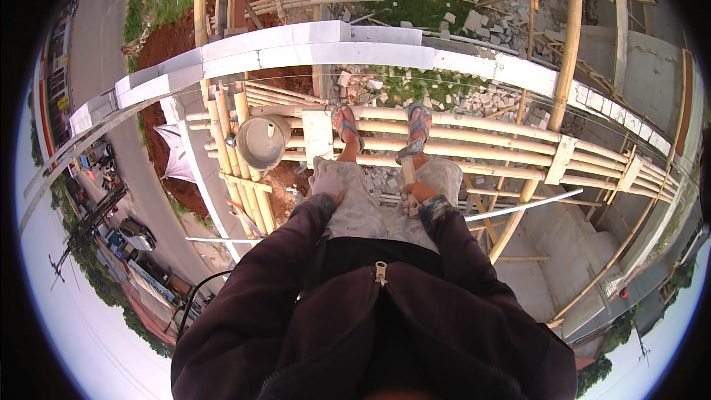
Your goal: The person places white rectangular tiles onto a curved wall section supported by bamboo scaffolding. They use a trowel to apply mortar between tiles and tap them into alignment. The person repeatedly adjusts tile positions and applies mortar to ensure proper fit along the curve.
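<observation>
My left hand (328,181) rests on the left knee of my pale, stained trousers (348,211), fingers stretched out and holding nothing. Near the right knee, my right hand (420,191) is wrapped round the wooden handle of a tool (408,170). A grey head shows at the tool's far end, close to my right ankle, but its exact kind is unclear. My sandalled feet are on a platform of bamboo poles (474,135). To the left of my feet stands a round grey bucket (261,166) with grey material inside.
A wall of white blocks (296,54) curves past my feet, with a thin string along it. Upright bamboo poles (569,44) rise at the right. Broken blocks (474,22) litter the grass far below. A flat board (318,135) lies across the poles; a road (100,22) runs left.
</observation>
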